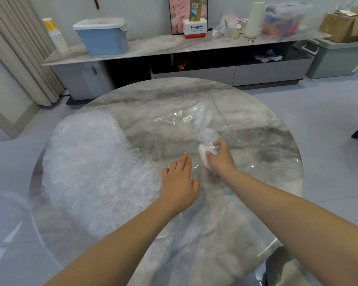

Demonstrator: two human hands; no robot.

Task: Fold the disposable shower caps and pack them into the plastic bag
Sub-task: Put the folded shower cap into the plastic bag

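Observation:
A big heap of crinkled clear shower caps (91, 168) covers the left half of the round marble table (267, 141). A clear plastic bag (180, 129) with a small white label lies flat at the table's middle. My right hand (220, 159) grips a folded white shower cap (205, 155) at the bag's near right side, beside another bunched cap (208, 136) inside the bag. My left hand (179, 182) lies flat with straight fingers on the bag's near edge, just left of the right hand.
Behind the table runs a long low marble cabinet (153, 48) carrying a blue bin (103, 38), stacked paper cups (57, 37), a white and red box (194, 28) and storage boxes. Grey floor surrounds the table; a curtain hangs at the left.

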